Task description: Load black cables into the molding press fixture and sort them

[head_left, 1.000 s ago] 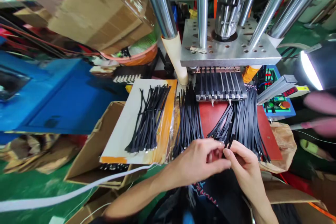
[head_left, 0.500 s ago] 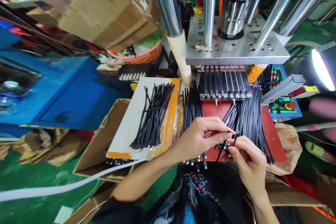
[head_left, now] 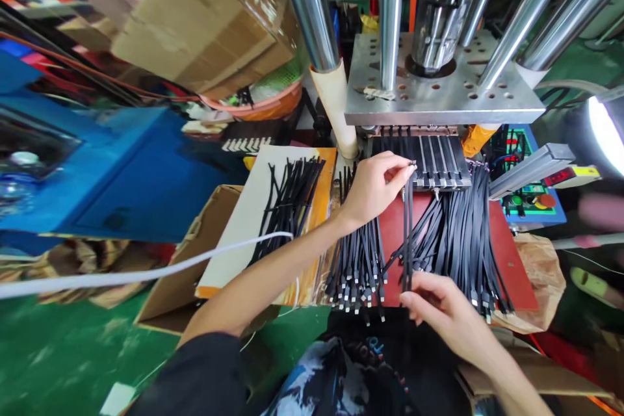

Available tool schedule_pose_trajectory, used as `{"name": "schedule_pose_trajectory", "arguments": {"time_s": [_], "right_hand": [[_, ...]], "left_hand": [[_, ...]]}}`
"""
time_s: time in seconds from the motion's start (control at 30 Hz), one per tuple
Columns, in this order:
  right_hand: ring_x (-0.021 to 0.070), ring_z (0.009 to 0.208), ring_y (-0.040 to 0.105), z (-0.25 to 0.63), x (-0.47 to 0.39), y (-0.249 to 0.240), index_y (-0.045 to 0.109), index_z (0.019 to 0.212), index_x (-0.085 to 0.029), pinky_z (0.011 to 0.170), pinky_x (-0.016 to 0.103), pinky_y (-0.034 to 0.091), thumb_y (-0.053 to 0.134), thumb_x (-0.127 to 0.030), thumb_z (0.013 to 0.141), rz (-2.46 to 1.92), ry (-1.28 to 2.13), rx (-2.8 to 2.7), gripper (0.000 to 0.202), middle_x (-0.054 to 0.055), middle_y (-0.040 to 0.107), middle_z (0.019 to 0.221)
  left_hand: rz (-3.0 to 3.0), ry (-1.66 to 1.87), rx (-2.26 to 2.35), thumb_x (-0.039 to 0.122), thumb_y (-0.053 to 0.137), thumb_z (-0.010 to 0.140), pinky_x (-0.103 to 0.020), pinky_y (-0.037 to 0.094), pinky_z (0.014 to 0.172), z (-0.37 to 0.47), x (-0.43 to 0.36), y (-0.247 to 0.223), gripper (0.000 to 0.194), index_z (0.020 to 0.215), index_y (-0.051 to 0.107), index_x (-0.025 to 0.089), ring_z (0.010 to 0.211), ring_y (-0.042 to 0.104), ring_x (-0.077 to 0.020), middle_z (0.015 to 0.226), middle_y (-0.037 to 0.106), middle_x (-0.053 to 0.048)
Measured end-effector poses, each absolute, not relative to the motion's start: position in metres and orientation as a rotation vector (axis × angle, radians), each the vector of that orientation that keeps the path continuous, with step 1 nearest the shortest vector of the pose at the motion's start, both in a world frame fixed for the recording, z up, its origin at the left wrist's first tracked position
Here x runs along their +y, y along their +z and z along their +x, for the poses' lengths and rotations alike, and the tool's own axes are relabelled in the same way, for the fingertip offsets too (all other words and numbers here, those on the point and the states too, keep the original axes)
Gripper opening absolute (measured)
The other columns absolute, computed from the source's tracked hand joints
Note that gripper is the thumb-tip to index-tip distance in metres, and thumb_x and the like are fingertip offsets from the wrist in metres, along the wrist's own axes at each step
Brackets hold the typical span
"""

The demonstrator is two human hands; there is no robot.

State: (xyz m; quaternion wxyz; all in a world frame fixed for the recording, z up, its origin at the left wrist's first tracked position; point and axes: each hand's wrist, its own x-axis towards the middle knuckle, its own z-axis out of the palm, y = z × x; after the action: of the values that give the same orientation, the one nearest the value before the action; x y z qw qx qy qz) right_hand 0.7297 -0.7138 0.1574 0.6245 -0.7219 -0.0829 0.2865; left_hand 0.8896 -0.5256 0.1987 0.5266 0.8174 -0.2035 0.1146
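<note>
Flat black cables [head_left: 407, 234] run between my two hands. My left hand [head_left: 373, 188] is closed, its thumb and fingers pinching the upper cable end at the front edge of a slotted black mould block [head_left: 446, 156]. Lower down and closer to my body, my right hand [head_left: 436, 302] closes round the lower stretch of the cables. Several black cables lie in the block's left slots, while the right slots show bare metal strips. A pile of cables [head_left: 358, 253] with plugs toward me lies under my left forearm, and another pile [head_left: 458, 227] spreads to the right.
A steel press plate [head_left: 443, 107] on thick columns hangs over the block. A tied cable bundle [head_left: 292, 195] rests on a white board [head_left: 234, 240] at left. A control box [head_left: 531, 201] and a bright lamp [head_left: 607, 133] stand at right. A white cord [head_left: 146, 273] crosses the left side.
My left hand has moved forward and left to the mould block with the cable end. My right hand has dropped back toward my body, and the cables now stretch between both hands.
</note>
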Motion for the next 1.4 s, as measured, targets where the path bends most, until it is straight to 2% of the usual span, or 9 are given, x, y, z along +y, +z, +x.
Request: {"name": "schedule_pose_trajectory", "arguments": {"time_s": [0.23,0.3,0.37,0.53,0.63,0.87,1.1,1.27,1.4], "right_hand": [[0.0119,0.054,0.048,0.874,-0.766,0.205,0.058,0.069,-0.021,0.055,0.027,0.037,0.07,-0.061,0.097,-1.989,0.266,-0.354,0.05,-0.004,0.054,0.057],[0.0118,0.05,0.046,0.918,-0.768,0.204,0.061,0.073,-0.021,0.052,0.027,0.034,0.071,-0.065,0.093,-2.009,0.177,-0.313,0.049,-0.005,0.054,0.054],[0.012,0.047,0.044,0.951,-0.765,0.197,0.064,0.08,-0.021,0.049,0.027,0.03,0.072,-0.069,0.09,-2.003,0.163,-0.283,0.049,-0.005,0.054,0.052],[0.0125,0.05,0.047,0.99,-0.755,0.185,0.065,0.078,-0.02,0.052,0.028,0.033,0.068,-0.074,0.088,-2.054,0.137,-0.421,0.055,-0.003,0.057,0.057],[0.0132,0.052,0.047,0.997,-0.752,0.179,0.067,0.077,-0.021,0.057,0.028,0.036,0.064,-0.069,0.094,-2.12,0.115,-0.527,0.051,-0.004,0.054,0.055],[0.0121,0.052,0.046,1.001,-0.755,0.166,0.068,0.083,-0.021,0.056,0.028,0.037,0.065,-0.059,0.096,-2.062,-0.015,-0.474,0.04,-0.002,0.061,0.067],[0.0156,0.053,0.055,0.997,-0.755,0.169,0.071,0.089,-0.019,0.061,0.032,0.047,0.072,-0.043,0.095,-2.158,-0.056,-0.355,0.025,0.002,0.066,0.069],[0.0251,0.092,0.067,0.948,-0.766,0.174,0.076,0.128,-0.014,0.085,0.038,0.055,0.052,-0.021,0.102,-2.52,-0.402,-0.544,0.035,0.016,0.069,0.114],[0.0289,0.099,0.064,0.923,-0.771,0.174,0.068,0.148,-0.017,0.089,0.04,0.054,0.04,-0.008,0.1,-2.885,-0.261,-0.728,0.056,0.017,0.062,0.112]], "left_hand": [[2.42,0.318,-0.466,0.013,0.064,0.1,-0.036,0.057,0.09,0.975,-0.556,0.172,0.017,0.088,0.075,0.014,0.087,0.073,-0.0223,0.089,0.076,-0.009],[2.421,0.351,-0.356,0.017,0.063,0.101,-0.039,0.059,0.091,0.979,-0.558,0.17,0.011,0.102,0.074,0.013,0.087,0.073,-0.0225,0.098,0.077,-0.012],[2.348,0.378,-0.345,0.022,0.063,0.102,-0.037,0.062,0.09,0.971,-0.552,0.168,0.025,0.124,0.068,0.011,0.086,0.075,-0.0195,0.117,0.075,-0.016],[2.282,0.363,-1.136,0.026,0.059,0.105,-0.042,0.058,0.115,0.936,-0.521,0.166,0.042,0.145,0.059,0.014,0.138,0.064,-0.0267,0.151,0.06,-0.019],[2.409,0.387,-1.467,0.026,0.059,0.106,-0.05,0.048,0.126,0.928,-0.513,0.165,0.037,0.138,0.065,0.009,0.149,0.055,-0.033,0.155,0.058,-0.024],[2.691,0.47,-1.433,0.026,0.053,0.108,-0.051,0.054,0.116,0.922,-0.536,0.169,0.035,0.131,0.068,0.005,0.141,0.06,-0.0356,0.147,0.066,-0.024],[2.832,0.413,-1.22,0.046,0.057,0.107,-0.055,0.041,0.125,0.9,-0.554,0.167,0.057,0.152,0.057,0.011,0.15,0.051,-0.0389,0.156,0.058,-0.024],[2.96,0.333,-1.036,0.047,0.051,0.109,-0.062,0.038,0.126,0.886,-0.572,0.166,0.066,0.158,0.05,0.003,0.155,0.044,-0.0439,0.164,0.048,-0.03],[2.888,0.237,-0.965,0.051,0.046,0.109,-0.065,0.029,0.13,0.891,-0.575,0.174,0.069,0.159,0.05,0.004,0.158,0.041,-0.0404,0.168,0.044,-0.027]]}}
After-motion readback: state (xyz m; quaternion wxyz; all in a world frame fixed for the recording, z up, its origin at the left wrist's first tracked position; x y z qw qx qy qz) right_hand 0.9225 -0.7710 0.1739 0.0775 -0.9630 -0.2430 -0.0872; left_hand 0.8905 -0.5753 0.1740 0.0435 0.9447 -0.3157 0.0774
